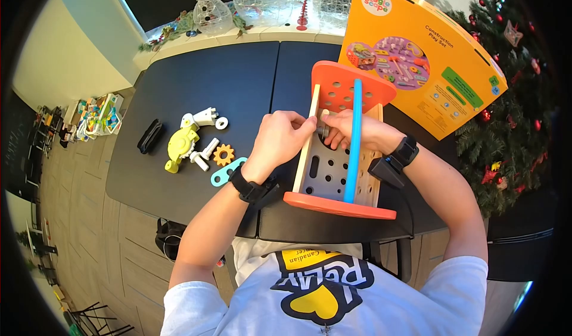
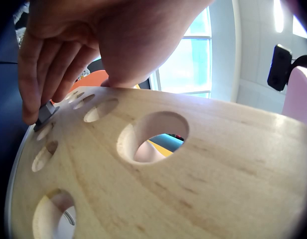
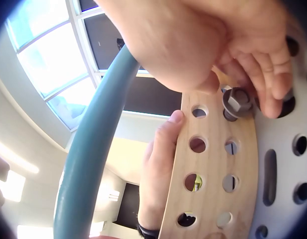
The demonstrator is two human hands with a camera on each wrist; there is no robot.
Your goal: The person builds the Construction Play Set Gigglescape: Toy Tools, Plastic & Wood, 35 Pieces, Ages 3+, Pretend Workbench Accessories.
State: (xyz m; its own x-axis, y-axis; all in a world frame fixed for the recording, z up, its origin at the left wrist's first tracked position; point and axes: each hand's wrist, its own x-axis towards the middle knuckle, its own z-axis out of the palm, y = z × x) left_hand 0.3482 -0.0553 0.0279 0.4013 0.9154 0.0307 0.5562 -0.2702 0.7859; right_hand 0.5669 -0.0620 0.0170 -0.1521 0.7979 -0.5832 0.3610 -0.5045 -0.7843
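A toy workbench stands upright, with red end boards [image 1: 339,205], wooden sides and a blue bar [image 1: 353,148]. Outside its near-left wooden side [image 2: 203,164] is my left hand [image 1: 280,136]. Its fingertips hold a small dark grey nut-like piece [image 2: 45,115] against that side, while its thumb lies at the top edge. My right hand [image 1: 363,131] reaches inside the workbench, fingers loosely bent beside a dark grey hex bolt [image 3: 238,102]. That bolt sits tilted at a hole in the wooden side. Its head shows uncovered, the right fingertips just beyond it.
Left on the black table [image 1: 196,83] lie a yellow-green toy tool [image 1: 182,142], pale bolts [image 1: 205,151], an orange gear [image 1: 223,155], a teal holed strip [image 1: 228,172] and a black case [image 1: 150,136]. Behind the workbench stands a large yellow box [image 1: 417,38], with a decorated tree [image 1: 506,98] to its right.
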